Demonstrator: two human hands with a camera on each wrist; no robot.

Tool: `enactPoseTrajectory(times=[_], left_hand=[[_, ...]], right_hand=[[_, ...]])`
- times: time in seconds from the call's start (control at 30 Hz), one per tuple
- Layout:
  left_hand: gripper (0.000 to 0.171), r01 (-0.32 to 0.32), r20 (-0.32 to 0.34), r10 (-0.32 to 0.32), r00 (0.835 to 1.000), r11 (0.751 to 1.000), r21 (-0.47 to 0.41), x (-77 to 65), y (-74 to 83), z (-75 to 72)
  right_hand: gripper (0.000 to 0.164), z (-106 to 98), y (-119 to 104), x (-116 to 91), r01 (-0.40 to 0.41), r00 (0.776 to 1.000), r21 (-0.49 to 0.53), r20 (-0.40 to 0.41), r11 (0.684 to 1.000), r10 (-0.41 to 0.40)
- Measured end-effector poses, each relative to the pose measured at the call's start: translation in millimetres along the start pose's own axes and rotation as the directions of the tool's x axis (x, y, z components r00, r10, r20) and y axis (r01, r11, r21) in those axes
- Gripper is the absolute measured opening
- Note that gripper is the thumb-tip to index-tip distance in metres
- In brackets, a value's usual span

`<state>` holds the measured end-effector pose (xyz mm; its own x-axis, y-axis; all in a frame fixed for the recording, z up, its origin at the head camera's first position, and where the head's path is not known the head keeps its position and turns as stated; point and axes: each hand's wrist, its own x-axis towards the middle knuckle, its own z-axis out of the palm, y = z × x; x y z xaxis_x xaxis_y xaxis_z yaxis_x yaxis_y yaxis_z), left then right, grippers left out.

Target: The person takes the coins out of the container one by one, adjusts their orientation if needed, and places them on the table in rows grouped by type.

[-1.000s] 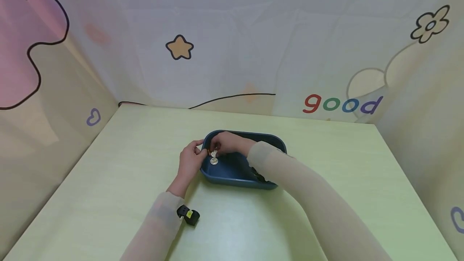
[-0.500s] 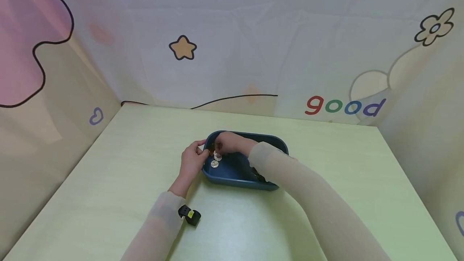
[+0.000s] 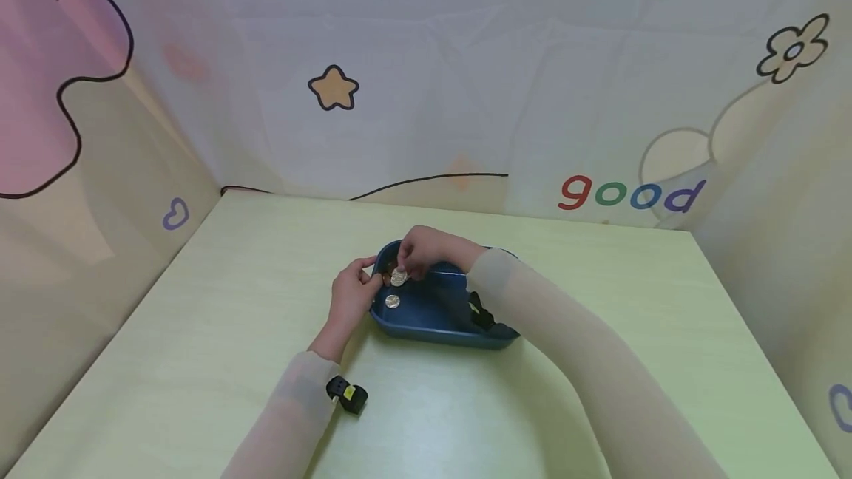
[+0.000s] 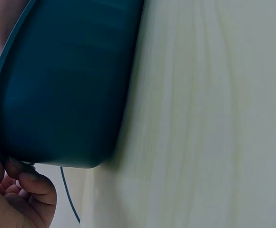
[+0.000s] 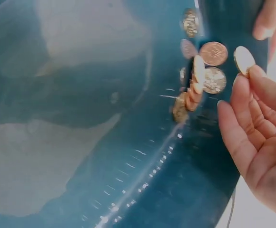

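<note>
Along the left end of the blue tray [image 3: 439, 335], our left hand [image 3: 351, 290] pinches the rim between thumb and fingers. Over that same end, our right hand [image 3: 426, 248] holds a gold coin [image 5: 244, 60] between thumb and index finger. Copper coins [image 5: 213, 53] and other gold coins [image 5: 214, 80] cluster inside the tray's left part. Beneath the tray we see the table [image 3: 266, 265]; behind it hangs a printed cloth [image 3: 426, 87].

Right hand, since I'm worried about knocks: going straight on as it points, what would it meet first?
Likely the other coins at the left end of the tray, beyond the coin the right hand pinches; depth is unclear.
</note>
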<state>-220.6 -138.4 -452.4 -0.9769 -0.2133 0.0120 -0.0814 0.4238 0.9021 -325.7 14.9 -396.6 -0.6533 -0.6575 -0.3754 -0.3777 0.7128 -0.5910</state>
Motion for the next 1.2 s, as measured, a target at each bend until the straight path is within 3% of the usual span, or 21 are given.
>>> enactPoseTrajectory(times=[0.2, 0.47, 0.73, 1.2], left_hand=[[0.044, -0.003, -0.005, 0.003, 1.000, 1.000, 0.001, 0.0, 1.6, -2.4], [0.042, -0.013, -0.025, 0.013, 1.000, 1.000, 0.003, -0.4, 1.4, -1.3], [0.042, 0.010, -0.002, -0.010, 1.000, 1.000, 0.004, -1.4, 4.0, -1.3], [0.043, 0.012, 0.001, -0.012, 1.000, 1.000, 0.014, 0.1, 2.8, 0.2]], right_hand=[[0.014, -13, -3, -12, 0.005, 0.999, 0.044, -0.037, 0.999, -0.003], [0.015, -24, -3, -45, 0.050, 0.995, 0.105, -0.086, 0.993, -0.041], [0.015, -23, 3, -86, 0.095, 0.992, 0.054, -0.092, 0.994, -0.090], [0.015, -17, 33, -137, 0.041, 0.978, 0.137, -0.210, 0.990, -0.012]])
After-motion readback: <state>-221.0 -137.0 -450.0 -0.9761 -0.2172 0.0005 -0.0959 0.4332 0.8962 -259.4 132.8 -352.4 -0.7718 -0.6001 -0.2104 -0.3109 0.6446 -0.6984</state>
